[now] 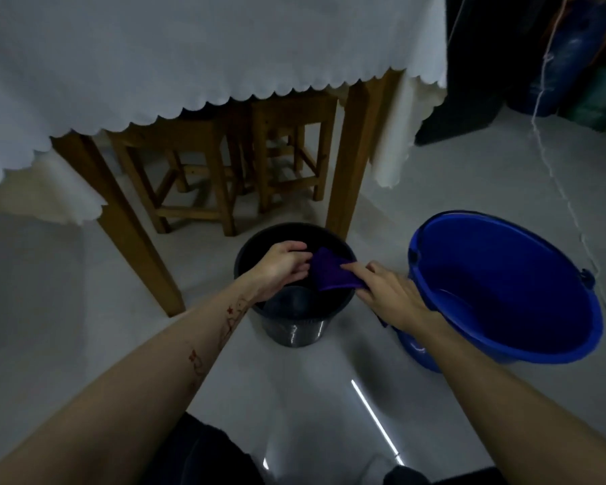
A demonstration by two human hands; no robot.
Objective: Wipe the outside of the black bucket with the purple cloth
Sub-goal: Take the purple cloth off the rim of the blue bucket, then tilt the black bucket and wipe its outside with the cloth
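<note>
Both hands pinch the purple cloth [329,269] above the black bucket [294,330] on the floor: left hand [284,266] at its left edge, right hand [387,295] at its right corner. Blue bucket [504,292] stands just beside.

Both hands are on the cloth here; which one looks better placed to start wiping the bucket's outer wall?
Probably right: right hand pins the purple cloth at the black bucket rim, beside open wall; left hand reaches over the mouth.
</note>
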